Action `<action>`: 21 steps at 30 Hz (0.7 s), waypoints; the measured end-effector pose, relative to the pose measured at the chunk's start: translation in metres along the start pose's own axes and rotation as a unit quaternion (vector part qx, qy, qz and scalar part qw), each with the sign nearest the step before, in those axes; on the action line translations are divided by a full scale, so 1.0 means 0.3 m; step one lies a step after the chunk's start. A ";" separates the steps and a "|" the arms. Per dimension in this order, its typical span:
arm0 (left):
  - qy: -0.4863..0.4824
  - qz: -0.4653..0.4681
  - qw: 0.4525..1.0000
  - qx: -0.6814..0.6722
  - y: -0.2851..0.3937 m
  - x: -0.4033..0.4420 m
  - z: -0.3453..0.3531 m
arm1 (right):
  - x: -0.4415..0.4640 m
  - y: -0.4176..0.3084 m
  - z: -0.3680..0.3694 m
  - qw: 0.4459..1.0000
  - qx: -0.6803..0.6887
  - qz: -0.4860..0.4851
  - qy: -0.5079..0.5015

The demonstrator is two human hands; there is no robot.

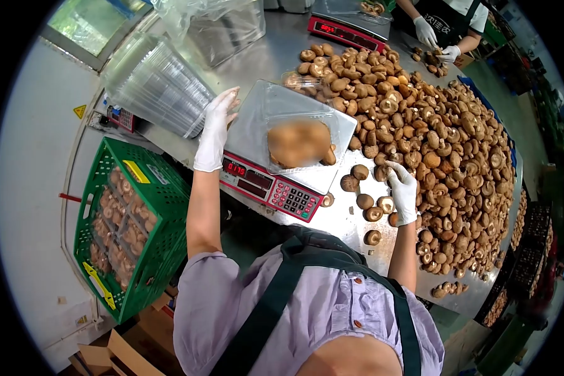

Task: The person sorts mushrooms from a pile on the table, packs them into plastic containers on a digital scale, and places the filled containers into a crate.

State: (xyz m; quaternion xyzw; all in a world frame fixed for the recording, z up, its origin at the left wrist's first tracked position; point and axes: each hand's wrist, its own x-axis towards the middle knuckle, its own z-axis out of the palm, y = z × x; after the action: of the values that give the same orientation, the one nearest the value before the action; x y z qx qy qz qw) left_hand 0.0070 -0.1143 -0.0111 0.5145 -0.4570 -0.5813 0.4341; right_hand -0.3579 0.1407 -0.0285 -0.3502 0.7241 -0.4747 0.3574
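My left hand (215,131), in a white glove, has its fingers stretched out beside the left edge of the scale (247,125), close to a stack of clear plastic trays (160,84). On the scale's plate sits a clear tray (279,113) holding brown mushrooms (297,144); that patch is blurred. The red display seems to read 0175. My right hand (402,193), also gloved, has its fingers bent around a mushroom (380,173) at the edge of the big pile. Several loose mushrooms (365,201) lie on the metal table between the scale and this hand.
A large mushroom pile (445,150) covers the table's right side. At the far side stands a second scale (351,28), and a co-worker's gloved hands (437,44) handle mushrooms. A green crate (169,194) with packed trays stands at left, above cardboard boxes (138,351).
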 end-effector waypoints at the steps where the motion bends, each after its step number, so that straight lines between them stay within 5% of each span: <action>1: 0.001 0.000 1.000 0.000 0.006 -0.004 0.008 | 0.002 0.001 -0.001 1.000 0.000 -0.001 -0.001; 21: -0.042 -0.038 0.998 0.011 0.013 0.051 0.078 | 0.004 -0.020 0.016 1.000 -0.007 0.003 -0.011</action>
State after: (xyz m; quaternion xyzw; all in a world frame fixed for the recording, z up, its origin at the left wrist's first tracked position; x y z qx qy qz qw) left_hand -0.0175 -0.1279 -0.0092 0.5113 -0.4611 -0.6134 0.3868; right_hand -0.3533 0.1356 -0.0244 -0.3559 0.7242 -0.4648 0.3645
